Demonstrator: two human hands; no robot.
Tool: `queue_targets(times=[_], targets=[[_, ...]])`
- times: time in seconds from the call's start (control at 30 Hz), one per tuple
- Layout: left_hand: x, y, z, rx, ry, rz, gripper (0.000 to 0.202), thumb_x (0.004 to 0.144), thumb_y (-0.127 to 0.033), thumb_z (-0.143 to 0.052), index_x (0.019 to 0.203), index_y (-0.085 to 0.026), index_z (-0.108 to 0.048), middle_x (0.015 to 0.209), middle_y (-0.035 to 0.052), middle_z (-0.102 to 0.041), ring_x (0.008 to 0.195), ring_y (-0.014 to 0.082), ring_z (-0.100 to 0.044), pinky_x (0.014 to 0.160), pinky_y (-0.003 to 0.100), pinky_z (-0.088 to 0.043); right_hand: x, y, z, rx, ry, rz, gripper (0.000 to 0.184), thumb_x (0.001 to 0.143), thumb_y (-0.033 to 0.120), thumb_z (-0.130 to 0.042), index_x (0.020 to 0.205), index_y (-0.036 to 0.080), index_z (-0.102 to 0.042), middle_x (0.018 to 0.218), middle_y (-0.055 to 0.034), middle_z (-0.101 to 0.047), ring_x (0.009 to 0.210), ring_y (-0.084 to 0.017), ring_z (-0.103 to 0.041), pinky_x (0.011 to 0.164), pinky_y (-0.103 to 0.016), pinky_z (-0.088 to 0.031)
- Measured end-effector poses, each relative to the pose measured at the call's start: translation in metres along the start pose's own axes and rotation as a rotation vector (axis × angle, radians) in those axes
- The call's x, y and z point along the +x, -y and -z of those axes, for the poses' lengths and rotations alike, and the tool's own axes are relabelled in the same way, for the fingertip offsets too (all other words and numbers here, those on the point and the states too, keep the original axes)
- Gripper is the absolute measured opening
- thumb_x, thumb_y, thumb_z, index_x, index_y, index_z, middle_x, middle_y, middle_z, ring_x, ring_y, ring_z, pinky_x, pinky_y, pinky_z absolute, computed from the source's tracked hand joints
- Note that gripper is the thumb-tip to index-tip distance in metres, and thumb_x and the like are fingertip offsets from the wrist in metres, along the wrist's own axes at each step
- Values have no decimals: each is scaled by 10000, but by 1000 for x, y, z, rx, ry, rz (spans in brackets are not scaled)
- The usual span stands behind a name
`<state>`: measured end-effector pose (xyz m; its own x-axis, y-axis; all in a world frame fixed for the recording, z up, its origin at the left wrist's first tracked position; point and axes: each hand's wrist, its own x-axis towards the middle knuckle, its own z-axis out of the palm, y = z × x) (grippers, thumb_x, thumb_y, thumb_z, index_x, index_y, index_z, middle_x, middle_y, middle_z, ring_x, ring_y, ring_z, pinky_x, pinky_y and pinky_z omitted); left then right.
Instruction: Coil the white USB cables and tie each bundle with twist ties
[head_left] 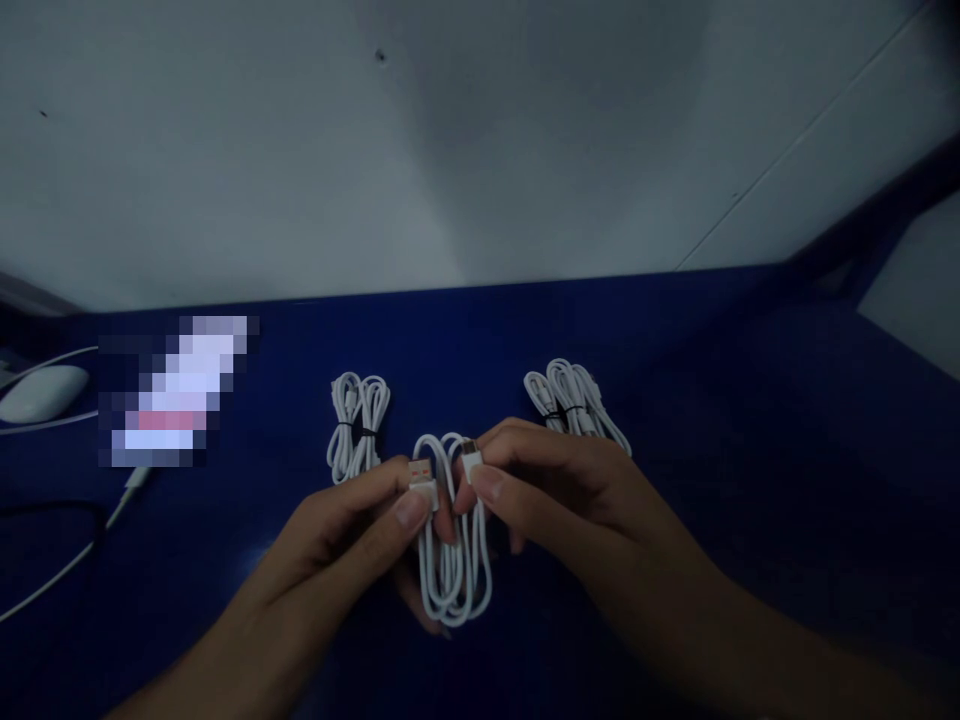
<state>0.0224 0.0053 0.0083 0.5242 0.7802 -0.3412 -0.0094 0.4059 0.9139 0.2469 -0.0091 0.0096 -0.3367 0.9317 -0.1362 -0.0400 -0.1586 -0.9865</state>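
Both hands hold one coiled white USB cable (454,575) just above a dark blue table (712,420). My left hand (360,520) pinches the wide plug with the orange insert between thumb and fingers. My right hand (547,480) pinches the small plug at the coil's other end. The loops hang down between the two hands. A tied white cable bundle (358,425) lies on the table just beyond my left hand. Another tied white cable bundle (574,400) lies beyond my right hand, partly hidden by its knuckles.
A white oval device (41,392) sits at the far left with thin white and dark wires (67,565) running past it. A blurred-out patch lies beside it. A pale wall (480,150) rises behind the table's back edge.
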Motion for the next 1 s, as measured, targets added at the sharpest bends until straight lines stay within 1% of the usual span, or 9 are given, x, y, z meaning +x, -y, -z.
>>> queue_targets(times=[0.13,0.23,0.3,0.4,0.53,0.63,0.83,1.0], targets=[[-1,-1,1,1,-11,11,213,1132,-403,-692,1109,-266,-852,891,51,-796,795,206,-712,794,316,-639,1,0,0,-5,2,-10,352,1178,416,-663,884,245,-750,927,17,-701,854,-150,-655,788,-290,-541],[-2,0,2,9,-3,27,258,1142,-414,-683,1001,-255,-830,882,41,-758,818,194,-707,761,284,-621,1,0,0,-8,3,-9,352,1178,425,-659,894,243,-755,927,9,-700,866,-159,-659,792,-295,-545],[-2,1,2,14,-12,24,282,1144,-411,-681,952,-252,-814,880,32,-754,814,182,-708,776,278,-617,1,0,0,-13,4,-8,354,1175,438,-661,896,244,-761,930,5,-705,871,-164,-663,789,-298,-548],[-2,1,2,17,-16,4,274,1140,-416,-686,960,-256,-818,862,28,-765,790,178,-703,815,295,-623,1,0,-1,-21,-6,-4,355,1176,435,-659,895,245,-766,927,6,-702,860,-158,-660,771,-288,-549],[-1,0,1,18,-21,43,293,1137,-458,-687,996,-254,-844,876,38,-755,789,184,-697,764,293,-617,0,0,-2,-3,-10,-10,353,1172,417,-670,878,242,-757,922,13,-701,856,-148,-661,779,-281,-552],[-2,-1,1,17,-8,45,276,1137,-443,-685,1006,-260,-844,889,34,-763,798,185,-705,812,309,-624,-1,0,-2,10,-7,-18,349,1167,425,-676,884,237,-756,933,2,-711,870,-161,-667,779,-296,-552],[-2,0,2,25,-11,67,345,1144,-491,-668,945,-249,-812,906,33,-760,805,176,-707,800,284,-611,-2,1,-2,-13,-16,-14,344,1170,408,-667,889,234,-766,926,0,-713,854,-161,-663,768,-301,-540],[-1,3,4,36,13,25,344,1151,-479,-663,950,-241,-810,876,16,-724,786,159,-705,760,260,-596,-1,0,-2,0,-23,-11,352,1160,417,-686,869,231,-755,908,8,-705,842,-153,-660,767,-287,-541]])
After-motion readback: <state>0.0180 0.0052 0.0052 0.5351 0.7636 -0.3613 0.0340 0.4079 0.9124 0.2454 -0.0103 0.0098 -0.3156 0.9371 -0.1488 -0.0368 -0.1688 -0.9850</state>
